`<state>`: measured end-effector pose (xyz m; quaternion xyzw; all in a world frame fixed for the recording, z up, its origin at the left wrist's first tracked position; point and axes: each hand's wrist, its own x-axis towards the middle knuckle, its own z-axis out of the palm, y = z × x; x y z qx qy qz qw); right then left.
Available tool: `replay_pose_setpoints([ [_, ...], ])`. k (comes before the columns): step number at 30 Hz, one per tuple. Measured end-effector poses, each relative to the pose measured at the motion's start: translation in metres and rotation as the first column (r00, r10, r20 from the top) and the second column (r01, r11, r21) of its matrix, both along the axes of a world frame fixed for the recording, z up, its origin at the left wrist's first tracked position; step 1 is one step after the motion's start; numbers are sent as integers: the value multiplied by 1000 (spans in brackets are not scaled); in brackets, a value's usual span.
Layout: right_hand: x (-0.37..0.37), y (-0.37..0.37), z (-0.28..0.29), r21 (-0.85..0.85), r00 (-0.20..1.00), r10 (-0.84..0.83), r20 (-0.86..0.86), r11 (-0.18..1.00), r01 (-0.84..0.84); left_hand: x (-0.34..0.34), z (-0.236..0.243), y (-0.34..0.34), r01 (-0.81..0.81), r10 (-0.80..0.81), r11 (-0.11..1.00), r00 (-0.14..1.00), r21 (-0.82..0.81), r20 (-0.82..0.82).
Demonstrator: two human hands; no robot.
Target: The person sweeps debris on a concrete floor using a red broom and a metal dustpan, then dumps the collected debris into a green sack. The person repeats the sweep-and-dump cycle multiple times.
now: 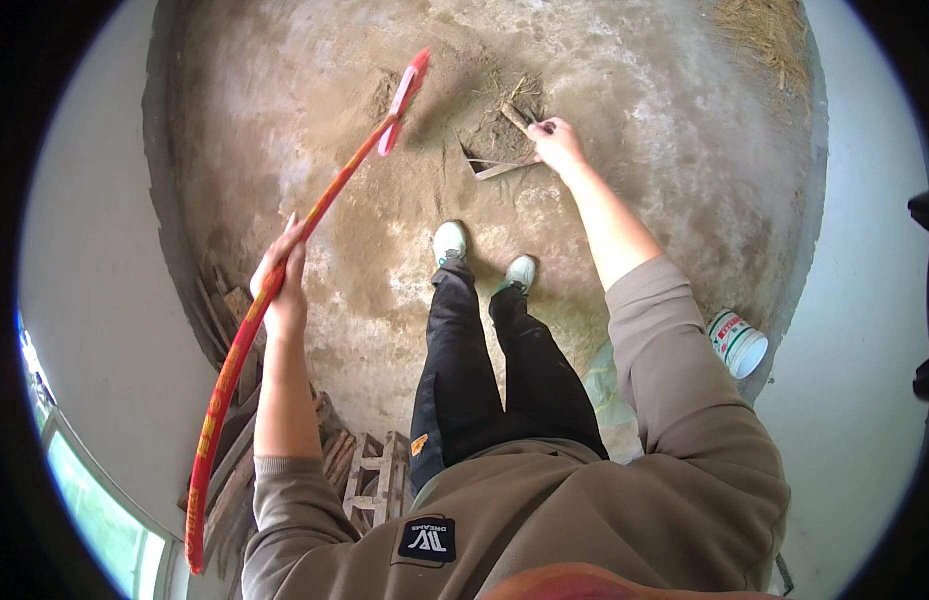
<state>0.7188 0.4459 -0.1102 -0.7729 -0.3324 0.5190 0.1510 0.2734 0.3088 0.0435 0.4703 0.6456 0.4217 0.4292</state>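
Note:
My left hand (282, 270) grips the long red handle (241, 350) of a broom whose pink head (405, 100) rests on the dusty floor at the upper middle. My right hand (553, 142) is closed round the short pale handle (517, 117) of a dustpan (505, 169), a little to the right of the broom head. A pile of dirt with bits of straw (505, 100) lies in and behind the pan.
Straw (760, 40) lies at the upper right. A white bucket (737, 343) lies on its side by the right wall (853, 310). Wooden planks (225, 480) and a slatted frame (375, 480) stand at the lower left beside a window (100, 505). My white shoes (451, 242) stand mid-floor.

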Motion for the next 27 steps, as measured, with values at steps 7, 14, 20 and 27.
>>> replay_pose_setpoints([
  [7, 0, -61, -25, 369, 952, -105, 289, 929, -10, -69, -4, -101, -132, 139, 981, 990, -140, 40],
  [14, 8, -284, -31, 276, 952, -266, 154, 936, 217, -97, -32, -145, -105, 95, 946, 994, -307, -47],
  [20, 3, -370, -50, -11, 962, -129, 243, 991, 135, -111, -54, -170, -186, 178, 868, 982, -461, -60],
  [27, -5, -302, -40, 496, 908, -284, 308, 863, 102, -108, -54, -176, -158, 198, 871, 980, -465, 38],
])
